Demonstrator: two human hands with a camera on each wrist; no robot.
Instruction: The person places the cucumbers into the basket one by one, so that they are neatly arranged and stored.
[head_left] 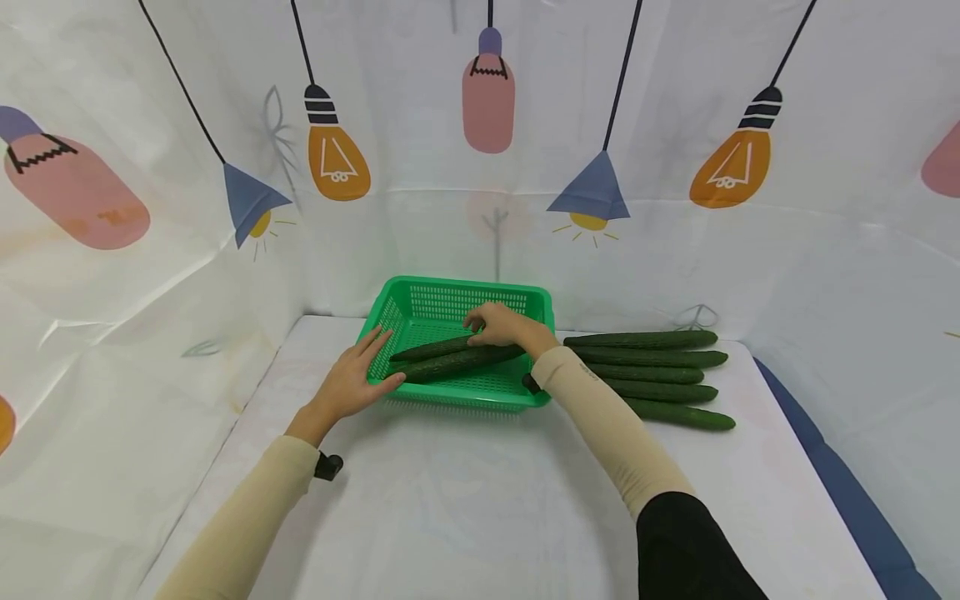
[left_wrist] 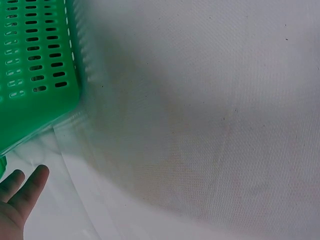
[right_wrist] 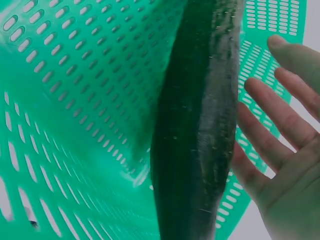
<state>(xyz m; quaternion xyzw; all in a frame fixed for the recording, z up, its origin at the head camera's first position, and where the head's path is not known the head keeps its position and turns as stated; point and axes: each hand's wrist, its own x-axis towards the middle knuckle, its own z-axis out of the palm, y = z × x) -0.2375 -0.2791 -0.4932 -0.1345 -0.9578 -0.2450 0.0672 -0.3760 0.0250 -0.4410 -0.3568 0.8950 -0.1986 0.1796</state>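
Note:
Two dark green cucumbers lie in a green perforated plastic basket [head_left: 480,286], the front cucumber [head_left: 461,364] partly overlapping the rear cucumber [head_left: 427,350]. My right hand [head_left: 501,325] is over the basket, just behind the cucumbers. Seen from the right wrist, its extended fingers [right_wrist: 280,115] are spread beside a cucumber [right_wrist: 195,130], not wrapped round it. My left hand [head_left: 348,385] has its fingers spread at the basket's left rim, thumb by the near left corner. Only a few left fingertips [left_wrist: 32,187] show in the left wrist view, below the basket wall [left_wrist: 45,107].
Several more cucumbers [head_left: 652,358] lie side by side on the white table [head_left: 465,500], to the right of the basket. Behind stands a white curtain [head_left: 420,233] printed with lamps. A blue strip [head_left: 832,475] runs along the table's right side.

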